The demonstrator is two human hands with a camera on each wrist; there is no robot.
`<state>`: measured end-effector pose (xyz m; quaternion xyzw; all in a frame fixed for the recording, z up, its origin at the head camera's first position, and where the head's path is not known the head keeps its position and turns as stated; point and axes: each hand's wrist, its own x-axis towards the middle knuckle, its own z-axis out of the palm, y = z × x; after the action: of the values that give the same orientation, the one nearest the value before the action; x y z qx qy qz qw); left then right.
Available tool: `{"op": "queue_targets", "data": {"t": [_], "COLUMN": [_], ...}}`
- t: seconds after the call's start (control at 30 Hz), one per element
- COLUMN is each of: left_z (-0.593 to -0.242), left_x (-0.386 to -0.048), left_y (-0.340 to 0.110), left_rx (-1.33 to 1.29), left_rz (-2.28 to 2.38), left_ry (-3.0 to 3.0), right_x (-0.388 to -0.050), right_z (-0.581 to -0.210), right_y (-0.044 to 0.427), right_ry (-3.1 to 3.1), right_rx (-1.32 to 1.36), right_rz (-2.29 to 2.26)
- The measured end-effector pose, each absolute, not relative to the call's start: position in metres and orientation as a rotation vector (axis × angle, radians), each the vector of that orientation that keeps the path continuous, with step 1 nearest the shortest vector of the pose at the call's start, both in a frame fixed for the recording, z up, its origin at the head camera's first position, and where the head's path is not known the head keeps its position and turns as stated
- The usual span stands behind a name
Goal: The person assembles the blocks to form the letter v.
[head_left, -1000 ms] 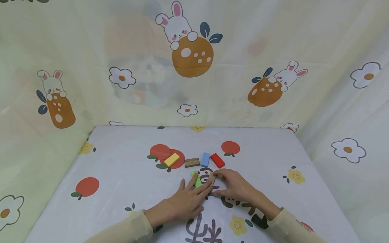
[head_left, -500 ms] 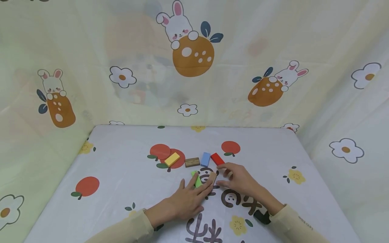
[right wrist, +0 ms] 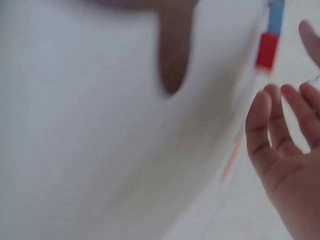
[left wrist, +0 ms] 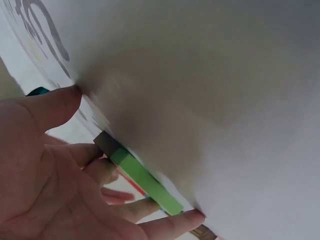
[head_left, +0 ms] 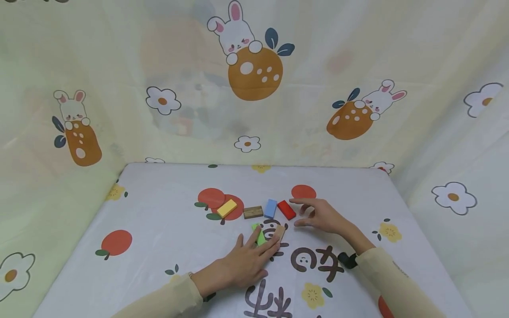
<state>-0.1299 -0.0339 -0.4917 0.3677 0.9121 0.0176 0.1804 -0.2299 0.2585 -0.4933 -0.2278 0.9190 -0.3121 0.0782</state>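
The green block (head_left: 259,235) lay under the reach of the left hand (head_left: 247,263), its long axis running away from the person, with the far end tipped slightly left. To its right, at the tip of 1 left finger, the tan block (head_left: 280,232) pointed the other way, far end leaning right, so the 2 drew closer together toward the palm. The fingers of the left hand were spread and fairly straight, resting on or against these 2 blocks rather than curled round them; 1 fingertip covered the near end of the tan block. Just left of the right hand's (head_left: 321,215) fingertips, the red block (head_left: 286,210) lay aslant, its far end toward the left and its near end toward the right. The thumb and forefinger of the right hand were parted, the gap facing that block, and the other fingers were loosely bent with nothing gripped. Beyond the left fingertips, 3 more blocks lay on the tabletop (head_left: 338,185): the blue block (head_left: 270,209), just left of the red one, pointed nearly straight away; the brown block (head_left: 253,212) lay crosswise; and the yellow block (head_left: 227,208), farthest left from the right fingers, slanted with its far end to the right.
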Motion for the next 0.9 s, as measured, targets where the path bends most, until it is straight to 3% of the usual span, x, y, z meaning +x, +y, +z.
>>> {"op": "queue_targets", "data": {"t": [0.4, 0.9], "left_z": [-0.491, -0.492], "left_x": [-0.13, -0.131], "left_y": [-0.034, -0.034], "left_rx": [1.045, 1.057], "left_rz": [0.041, 0.011], "left_ry": [2.562, 2.575], "right_x": [-0.277, -0.296], "right_z": [-0.506, -0.509], "right_y": [0.268, 0.268], "right_ry": [2.487, 2.328], "right_rx": [-0.756, -0.711], "right_rz": [-0.981, -1.036]}}
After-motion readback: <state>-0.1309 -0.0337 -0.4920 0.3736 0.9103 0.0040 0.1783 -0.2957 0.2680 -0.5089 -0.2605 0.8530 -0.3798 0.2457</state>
